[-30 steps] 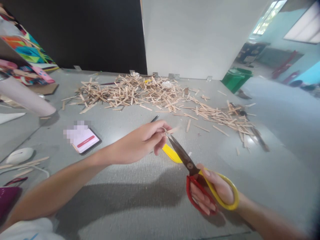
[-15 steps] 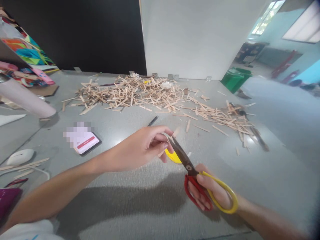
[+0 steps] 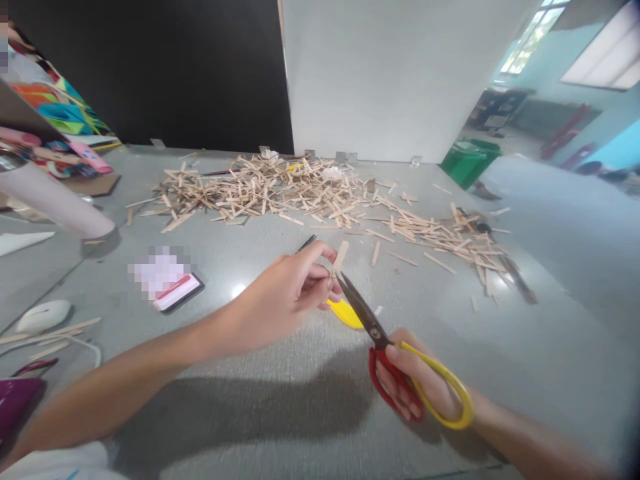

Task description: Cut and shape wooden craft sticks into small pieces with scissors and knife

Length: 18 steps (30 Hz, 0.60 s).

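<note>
Between the fingertips of my left hand (image 3: 295,287) is a flat wooden craft stick (image 3: 341,255), its rounded end pointing up and away. The stick looks ragged near my fingers. My right hand (image 3: 407,370) grips a pair of scissors (image 3: 367,317) with one red and one yellow handle. The dark blades point up and left, nearly closed, with their tips right beside the stick and my left fingers. Below my left fingers a yellow ruler-like piece (image 3: 346,315) lies on the grey table, partly covered by the hand.
A long heap of craft sticks (image 3: 260,190) spreads along the back, trailing right. A black pen (image 3: 307,243) lies behind my left hand. To the left are a phone (image 3: 177,292), a white mouse (image 3: 44,315) and a pale bottle (image 3: 65,197). A green bin (image 3: 470,162) stands back right.
The craft stick has turned more upright in my left fingers and shows more clearly. The scissor blades have come closer together, their tips now just beside the stick.
</note>
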Each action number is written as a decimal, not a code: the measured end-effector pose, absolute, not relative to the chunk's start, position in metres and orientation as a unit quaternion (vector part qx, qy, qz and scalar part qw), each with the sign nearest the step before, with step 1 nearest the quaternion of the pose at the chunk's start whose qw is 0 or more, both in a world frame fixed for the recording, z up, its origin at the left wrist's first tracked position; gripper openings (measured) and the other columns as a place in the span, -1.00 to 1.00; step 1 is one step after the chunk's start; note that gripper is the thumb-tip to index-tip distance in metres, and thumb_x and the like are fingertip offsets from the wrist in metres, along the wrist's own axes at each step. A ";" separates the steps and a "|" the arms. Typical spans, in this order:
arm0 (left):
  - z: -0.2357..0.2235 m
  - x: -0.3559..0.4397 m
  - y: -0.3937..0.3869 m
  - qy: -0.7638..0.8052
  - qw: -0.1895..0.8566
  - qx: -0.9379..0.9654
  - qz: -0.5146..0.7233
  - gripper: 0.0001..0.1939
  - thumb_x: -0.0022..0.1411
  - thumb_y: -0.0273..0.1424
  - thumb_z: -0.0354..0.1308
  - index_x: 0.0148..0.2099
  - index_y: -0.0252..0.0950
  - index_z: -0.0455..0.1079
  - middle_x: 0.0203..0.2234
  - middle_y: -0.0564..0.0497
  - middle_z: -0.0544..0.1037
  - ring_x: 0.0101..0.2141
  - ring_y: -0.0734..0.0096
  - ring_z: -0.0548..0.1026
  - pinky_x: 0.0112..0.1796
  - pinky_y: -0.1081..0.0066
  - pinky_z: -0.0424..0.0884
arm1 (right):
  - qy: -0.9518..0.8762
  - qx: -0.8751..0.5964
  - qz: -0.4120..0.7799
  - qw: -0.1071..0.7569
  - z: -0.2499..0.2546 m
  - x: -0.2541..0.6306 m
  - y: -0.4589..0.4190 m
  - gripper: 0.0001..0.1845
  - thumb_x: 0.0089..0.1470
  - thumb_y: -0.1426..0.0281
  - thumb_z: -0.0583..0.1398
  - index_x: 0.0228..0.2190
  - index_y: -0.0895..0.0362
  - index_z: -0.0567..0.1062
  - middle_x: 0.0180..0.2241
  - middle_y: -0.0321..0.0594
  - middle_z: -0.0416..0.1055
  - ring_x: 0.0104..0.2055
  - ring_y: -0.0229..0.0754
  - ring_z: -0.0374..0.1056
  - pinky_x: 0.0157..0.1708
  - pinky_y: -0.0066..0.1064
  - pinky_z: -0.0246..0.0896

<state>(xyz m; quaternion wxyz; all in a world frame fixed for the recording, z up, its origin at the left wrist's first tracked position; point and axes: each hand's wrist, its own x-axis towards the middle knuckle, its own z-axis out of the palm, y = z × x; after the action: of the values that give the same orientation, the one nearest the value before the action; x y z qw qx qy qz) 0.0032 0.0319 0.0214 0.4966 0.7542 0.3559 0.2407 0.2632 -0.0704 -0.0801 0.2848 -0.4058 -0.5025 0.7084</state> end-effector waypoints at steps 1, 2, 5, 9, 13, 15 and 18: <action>0.021 0.003 0.031 0.360 0.488 0.758 0.239 -0.87 0.59 -0.30 0.07 0.07 -0.19 0.21 -0.15 -0.09 0.76 -0.14 0.21 0.77 -0.19 0.36 0.66 | -0.502 -0.409 0.708 0.283 -0.080 0.263 -0.070 -0.21 0.35 -0.24 0.09 -0.64 0.09 0.35 -0.78 -0.40 0.18 -0.80 -0.39 0.07 -0.79 -0.57 -0.04; 0.021 0.003 0.031 0.364 0.481 0.761 0.236 -0.86 0.59 -0.30 0.07 0.08 -0.19 0.22 -0.15 -0.10 0.76 -0.13 0.20 0.77 -0.19 0.36 0.65 | -0.502 -0.414 0.706 0.280 -0.080 0.263 -0.070 -0.22 0.34 -0.24 0.11 -0.64 0.10 0.35 -0.78 -0.39 0.20 -0.79 -0.39 0.07 -0.79 -0.57 -0.04; 0.019 0.004 0.030 0.374 0.462 0.769 0.235 -0.84 0.58 -0.30 0.09 0.11 -0.19 0.25 -0.15 -0.09 0.76 -0.13 0.21 0.77 -0.17 0.37 0.63 | -0.499 -0.433 0.698 0.276 -0.075 0.261 -0.070 -0.22 0.30 -0.27 0.13 -0.65 0.09 0.34 -0.78 -0.41 0.17 -0.79 -0.40 0.05 -0.79 -0.57 -0.05; 0.015 0.005 0.029 0.378 0.435 0.782 0.237 -0.86 0.57 -0.34 0.08 0.10 -0.19 0.25 -0.14 -0.05 0.77 -0.13 0.26 0.76 -0.16 0.41 0.59 | -0.494 -0.464 0.685 0.268 -0.067 0.258 -0.071 -0.23 0.24 -0.28 0.16 -0.66 0.07 0.30 -0.78 -0.43 0.13 -0.79 -0.41 0.03 -0.78 -0.57 -0.07; 0.013 0.005 0.029 0.388 0.358 0.813 0.244 -0.86 0.56 -0.38 0.08 0.11 -0.18 0.27 -0.18 0.02 0.77 -0.19 0.33 0.76 -0.19 0.45 0.55 | -0.497 -0.481 0.677 0.252 -0.063 0.256 -0.070 -0.20 0.18 -0.34 0.16 -0.69 0.06 0.28 -0.78 -0.41 0.14 -0.79 -0.42 0.03 -0.78 -0.56 -0.11; 0.012 0.004 0.030 0.396 0.318 0.823 0.254 -0.86 0.58 -0.36 0.06 0.12 -0.19 0.31 -0.18 0.01 0.77 -0.20 0.31 0.75 -0.19 0.44 0.55 | -0.499 -0.485 0.674 0.250 -0.062 0.256 -0.069 -0.19 0.16 -0.35 0.17 -0.70 0.06 0.28 -0.78 -0.41 0.14 -0.79 -0.42 0.02 -0.78 -0.56 -0.11; 0.011 0.005 0.030 0.401 0.287 0.832 0.256 -0.82 0.60 -0.34 0.03 0.12 -0.20 0.39 -0.16 -0.01 0.77 -0.22 0.31 0.74 -0.21 0.43 0.54 | -0.501 -0.478 0.674 0.257 -0.060 0.256 -0.069 -0.20 0.18 -0.34 0.16 -0.69 0.06 0.28 -0.79 -0.41 0.13 -0.79 -0.41 0.02 -0.77 -0.55 -0.11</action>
<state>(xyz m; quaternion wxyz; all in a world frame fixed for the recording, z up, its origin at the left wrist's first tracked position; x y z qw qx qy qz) 0.0046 0.0302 0.0108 0.2866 0.8317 0.4009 0.2559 0.2558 -0.0694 -0.0597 0.2566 -0.4780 -0.5011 0.6742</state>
